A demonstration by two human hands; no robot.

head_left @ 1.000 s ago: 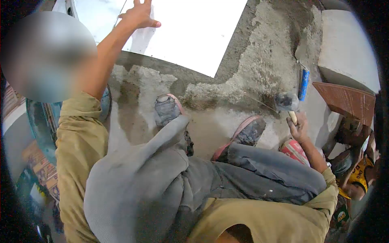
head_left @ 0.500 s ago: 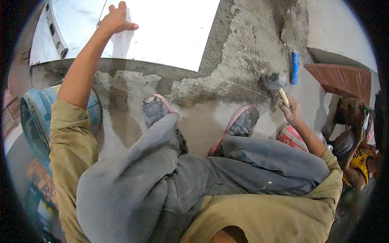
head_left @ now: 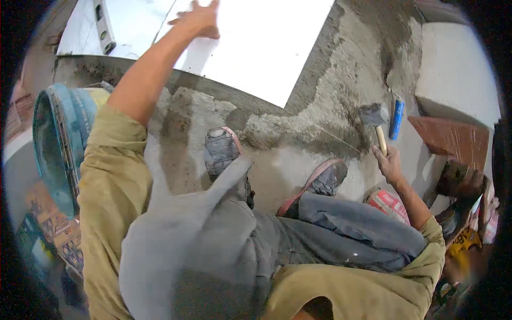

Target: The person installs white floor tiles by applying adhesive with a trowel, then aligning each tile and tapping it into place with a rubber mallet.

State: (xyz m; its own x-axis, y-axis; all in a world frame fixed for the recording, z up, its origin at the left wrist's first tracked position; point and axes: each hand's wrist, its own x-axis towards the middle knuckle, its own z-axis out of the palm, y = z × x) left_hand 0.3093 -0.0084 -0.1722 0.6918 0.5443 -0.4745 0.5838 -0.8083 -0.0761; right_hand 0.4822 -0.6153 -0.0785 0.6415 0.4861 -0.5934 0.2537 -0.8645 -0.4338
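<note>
My left hand (head_left: pixel 200 20) lies with spread fingers on a large white tile (head_left: pixel 261 48), near the seam with the neighbouring tile. In my right hand (head_left: pixel 390 164) is the wooden handle of a mallet (head_left: pixel 374 114), its dark grey head pointing forward over the wet mortar. A spirit level (head_left: pixel 104 29) rests on the tiles to the left of my left hand. Just beyond the mallet lies a blue-handled tool (head_left: pixel 396 120), its far end hard to make out. A thin string (head_left: pixel 325 133) runs from the tile corner toward the mallet.
Left of my legs, a blue bucket (head_left: pixel 53 149) lies on its side. A red and white bag (head_left: pixel 389 204) sits beside my right knee. Brown wrapped panels (head_left: pixel 453 141) and a pale block (head_left: pixel 453 74) stand at right. Another person in a yellow top (head_left: pixel 463 248) is partly visible there.
The view has turned, so the tiles and bucket appear farther right. The mallet has shifted slightly forward relative to the blue-handled tool. My left hand remains spread on the tile.
</note>
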